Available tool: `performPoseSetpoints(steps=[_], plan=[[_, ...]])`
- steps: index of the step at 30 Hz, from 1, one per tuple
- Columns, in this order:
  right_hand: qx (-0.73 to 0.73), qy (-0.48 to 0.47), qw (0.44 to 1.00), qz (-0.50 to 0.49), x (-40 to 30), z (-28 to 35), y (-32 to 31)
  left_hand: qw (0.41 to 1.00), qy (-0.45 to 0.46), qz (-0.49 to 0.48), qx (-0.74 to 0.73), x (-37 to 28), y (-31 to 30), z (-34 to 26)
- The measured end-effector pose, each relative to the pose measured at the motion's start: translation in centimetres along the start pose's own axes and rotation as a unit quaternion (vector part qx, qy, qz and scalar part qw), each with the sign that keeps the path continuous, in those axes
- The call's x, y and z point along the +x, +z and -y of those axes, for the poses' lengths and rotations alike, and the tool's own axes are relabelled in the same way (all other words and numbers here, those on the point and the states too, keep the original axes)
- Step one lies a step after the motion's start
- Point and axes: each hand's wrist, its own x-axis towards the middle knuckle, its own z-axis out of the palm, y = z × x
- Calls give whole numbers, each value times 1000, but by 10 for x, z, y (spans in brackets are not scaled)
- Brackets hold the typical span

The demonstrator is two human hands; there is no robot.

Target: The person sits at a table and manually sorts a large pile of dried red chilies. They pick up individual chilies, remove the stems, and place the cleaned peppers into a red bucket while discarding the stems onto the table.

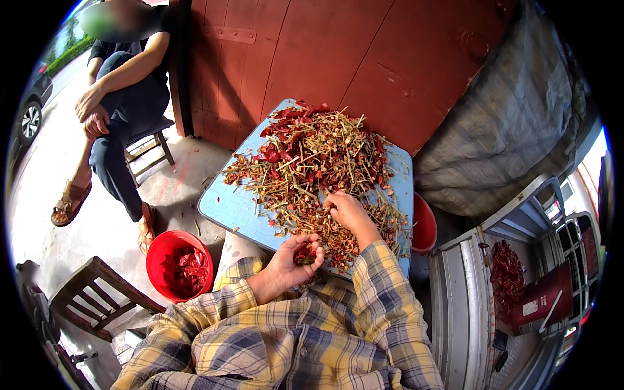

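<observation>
A large heap of dried red chillies, stems and seeds (336,146) covers much of a small light-blue table (229,204) in front of me. Palm up at the table's near edge, my left hand (278,275) cups a few dark red chilli pieces (304,256) in its curled fingers. My right hand (352,214) is at the near part of the heap, thumb and fingertips bent together and pointing left. Whether anything is pinched there cannot be made out. On the floor to my left stands a red bucket (155,265) holding dried red chilli pods (189,270).
Another red bucket (424,226) stands right of the table. A seated person (119,87) and a wooden chair (95,297) are at left. Behind the table is a red wooden door (312,53), beside a grey tarpaulin (497,131). A metal cart bed (458,287) at right carries chillies (507,273).
</observation>
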Motion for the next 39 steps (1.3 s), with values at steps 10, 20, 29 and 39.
performPoseSetpoints(steps=[10, 20, 29, 39], plan=[[94, 96, 990, -47, -19, -2, -14, 1000, 13, -18, 3, 4, -4, -2], [60, 52, 997, 6, -17, 5, -9, 999, 24, -17, 35, 4, -3, 1], [197, 147, 969, 1, -23, -5, -23, 999, 17, 2, 38, 4, -4, 1], [48, 57, 997, 3, -10, 11, -5, 998, 29, -18, 56, 2, -2, 0]])
